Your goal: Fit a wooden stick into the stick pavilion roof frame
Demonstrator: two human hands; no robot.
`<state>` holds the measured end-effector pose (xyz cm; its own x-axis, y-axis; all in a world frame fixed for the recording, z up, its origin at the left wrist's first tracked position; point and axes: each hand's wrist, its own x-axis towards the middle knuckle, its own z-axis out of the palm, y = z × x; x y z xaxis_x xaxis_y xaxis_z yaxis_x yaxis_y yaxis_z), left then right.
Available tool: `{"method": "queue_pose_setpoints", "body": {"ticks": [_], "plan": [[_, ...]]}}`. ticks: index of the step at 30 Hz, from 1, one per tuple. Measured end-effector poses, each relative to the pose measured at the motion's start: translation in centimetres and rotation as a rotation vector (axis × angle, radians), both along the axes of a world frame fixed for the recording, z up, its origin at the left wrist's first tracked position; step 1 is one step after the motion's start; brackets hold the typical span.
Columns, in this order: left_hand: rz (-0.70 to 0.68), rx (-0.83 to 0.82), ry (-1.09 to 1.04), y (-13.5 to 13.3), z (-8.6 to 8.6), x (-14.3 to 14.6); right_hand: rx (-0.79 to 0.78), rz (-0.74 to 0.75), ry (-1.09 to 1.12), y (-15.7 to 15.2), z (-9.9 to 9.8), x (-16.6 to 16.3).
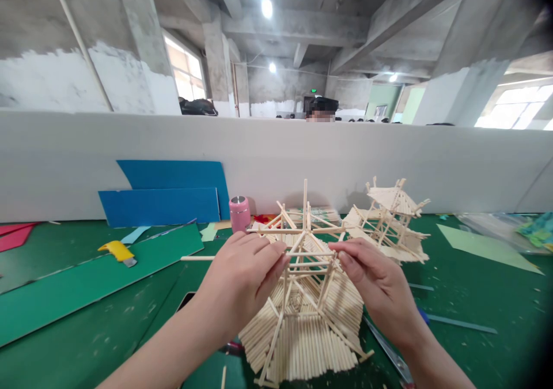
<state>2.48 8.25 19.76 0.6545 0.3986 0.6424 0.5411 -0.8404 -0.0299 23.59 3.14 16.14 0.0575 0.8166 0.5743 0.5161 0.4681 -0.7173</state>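
Observation:
A pavilion-like model built of thin wooden sticks (305, 314) stands on the green table in front of me. My left hand (242, 276) has its fingers pressed together in a pinch on a horizontal stick of the model's upper frame. My right hand (374, 282) pinches the same frame from the right side. A long loose-looking stick (196, 257) juts out leftward past my left hand. A second stick model (391, 219) sits behind and to the right.
A pink cylinder (239, 213) stands behind the model. Blue card sheets (164, 201) lean on the white partition (389, 153). A yellow tool (117, 252) lies on green card at left. Plastic-wrapped material (510, 227) lies far right. Another person's head shows beyond the partition.

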Motion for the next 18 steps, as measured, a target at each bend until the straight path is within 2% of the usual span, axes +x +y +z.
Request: {"method": "queue_pose_setpoints", "body": {"ticks": [18], "plan": [[-0.014, 0.000, -0.001, -0.14, -0.02, 0.00, -0.003, 0.017, 0.007, 0.23, -0.02, 0.08]]}}
